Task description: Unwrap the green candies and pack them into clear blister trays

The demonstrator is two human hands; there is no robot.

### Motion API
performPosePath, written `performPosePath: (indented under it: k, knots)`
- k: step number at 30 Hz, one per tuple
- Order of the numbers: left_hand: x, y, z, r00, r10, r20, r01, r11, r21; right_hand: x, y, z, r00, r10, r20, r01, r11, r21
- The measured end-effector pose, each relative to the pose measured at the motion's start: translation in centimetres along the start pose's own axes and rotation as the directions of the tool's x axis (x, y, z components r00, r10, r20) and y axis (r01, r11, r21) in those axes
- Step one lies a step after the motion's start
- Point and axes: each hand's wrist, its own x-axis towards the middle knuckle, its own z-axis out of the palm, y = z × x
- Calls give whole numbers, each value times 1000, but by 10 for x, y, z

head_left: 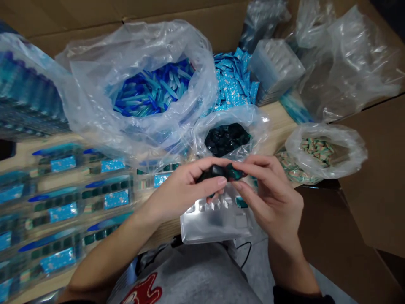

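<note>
Several small dark green, glossy pieces [217, 170] are cupped in my left hand [193, 179], its thumb pressed over them. With thumb and fingertips, my right hand [268, 190] pinches one more dark green piece [234, 172] right beside them. Below both hands lies a clear plastic blister tray [215, 226], with one green piece [241, 202] in a slot at its right. Just beyond my hands, a clear bag [257, 120] stands open around many dark green pieces [226, 139]. The exact kind of these pieces cannot be made out.
A large clear bag [91, 97] holds blue sticks [155, 90]. Light-blue packets [236, 80] are heaped behind. A bag [354, 147] of small striped pieces [318, 150] is at right. Filled trays [63, 211] cover the table's left; stacked trays [275, 67] stand behind. Cardboard [363, 177] borders the right.
</note>
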Motion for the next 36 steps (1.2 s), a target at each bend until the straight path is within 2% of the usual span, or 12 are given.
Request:
performPosePath:
  k: [3, 5, 8, 12, 16, 18, 21, 23, 25, 27, 30, 36]
  knots:
    - [-14, -1, 5, 982, 164, -90, -151, 979, 135, -11, -4, 0, 998, 45, -40, -41, 995, 94]
    - [-21, -1, 9, 943, 312, -118, -270, 922, 278, -17, -8, 1, 996, 85, -40, -79, 988, 135]
    - [-30, -2, 11, 880, 473, -46, -385, 766, 515, -22, -14, 3, 990, 141, -26, -133, 972, 195]
    - [-37, -6, 10, 838, 542, 65, -436, 591, 679, -21, -19, 9, 977, 213, -29, -186, 904, 386]
    - [-42, -12, 10, 828, 543, 137, -460, 521, 718, -24, -17, 9, 971, 240, 23, -226, 875, 428]
    - [-45, -14, 8, 852, 510, 120, -440, 572, 692, -30, -13, 2, 973, 231, 2, -215, 901, 376]
    - [-52, -16, -1, 914, 394, -93, -266, 757, 597, -39, -5, -14, 985, 167, -29, -161, 976, 149]
    - [-56, -18, -11, 926, 284, -250, -155, 887, 434, -44, 0, -23, 990, 117, 74, -114, 992, -49]
    - [-60, -19, -21, 936, 173, -308, -114, 973, 199, -47, 3, -29, 970, 82, 229, -41, 983, -178]
    - [-61, -20, -27, 953, 96, -288, -108, 994, -28, -47, 5, -31, 931, 65, 358, 24, 971, -237]
    - [-61, -20, -27, 964, -2, -267, -61, 972, -227, -46, 4, -29, 864, 61, 500, 105, 949, -297]
    - [-62, -25, -18, 968, -94, -232, 17, 950, -313, -38, 4, -26, 799, -6, 602, 279, 890, -361]
